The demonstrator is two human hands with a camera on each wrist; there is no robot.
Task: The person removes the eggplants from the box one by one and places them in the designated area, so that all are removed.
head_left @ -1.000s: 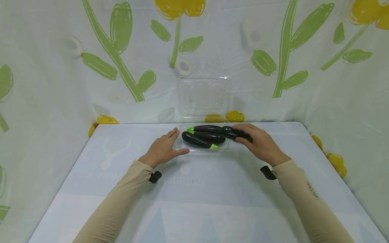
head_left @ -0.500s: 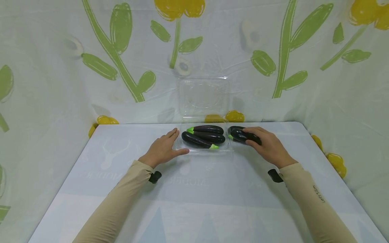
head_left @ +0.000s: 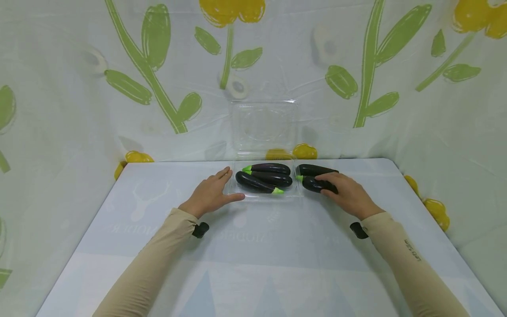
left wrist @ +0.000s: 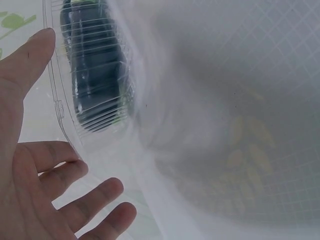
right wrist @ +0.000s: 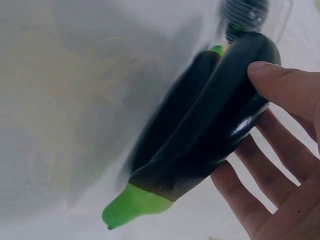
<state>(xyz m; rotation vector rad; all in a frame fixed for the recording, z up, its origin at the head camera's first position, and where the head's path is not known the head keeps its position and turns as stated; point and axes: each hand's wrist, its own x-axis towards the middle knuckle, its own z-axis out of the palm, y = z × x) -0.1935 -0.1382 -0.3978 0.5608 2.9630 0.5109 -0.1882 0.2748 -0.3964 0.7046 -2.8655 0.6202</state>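
Note:
My left hand (head_left: 210, 192) reaches to the left edge of a clear plastic clamshell box (head_left: 293, 191), fingers spread and fairly straight. In the left wrist view its thumb and fingertips lie along the box's rim. Three dark eggplants (head_left: 257, 181) with green caps lie inside the box. Just right of it, my right hand (head_left: 347, 192) grips an eggplant (right wrist: 220, 110) between thumb and fingers. Another eggplant (right wrist: 172, 107) lies alongside the held one. In the head view the hand hides part of this pair.
The box's transparent lid (head_left: 264, 125) stands raised against the patterned cloth backdrop (head_left: 273, 66). Under everything is a pale printed table (head_left: 253, 264). Dark wrist cameras (head_left: 200, 230) hang below both wrists.
My right hand has moved right and slightly down with eggplant, from over the box's right edge to beside it. Two eggplants now show there. The left hand has stayed in place.

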